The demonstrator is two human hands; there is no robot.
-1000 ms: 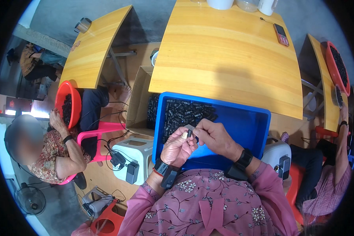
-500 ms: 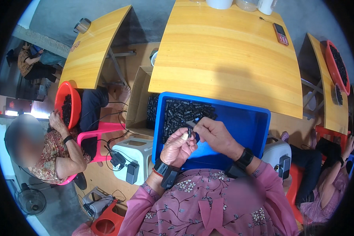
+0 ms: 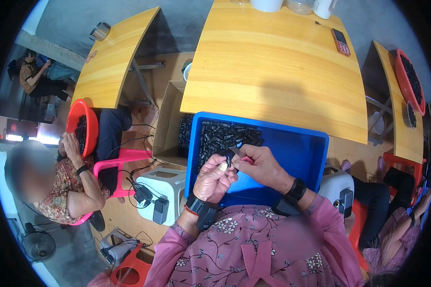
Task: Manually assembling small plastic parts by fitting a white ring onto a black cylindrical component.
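Over the blue tub (image 3: 292,130) on my lap, both my hands meet close together. Pinched between thumb and fingers, a small black plastic part (image 3: 228,160) stands in my left hand (image 3: 212,182). My right hand (image 3: 264,168) is closed round a small knife with a red handle (image 3: 247,160), its short blade (image 3: 235,150) tilted up beside the black part. Whether blade and part touch I cannot tell. A heap of similar black parts (image 3: 225,136) fills the tub's left side.
Beyond the tub stands a wooden table (image 3: 273,62) bearing a red phone (image 3: 340,42). A cardboard box (image 3: 165,115) is at the tub's left, with pale stools (image 3: 160,193) nearby. Co-workers sit left and right; the left one reaches into a red basin (image 3: 93,131).
My right hand has turned slightly, and the knife's red handle now shows. My left hand has barely moved. On the right, the co-worker's arm has shifted lower.
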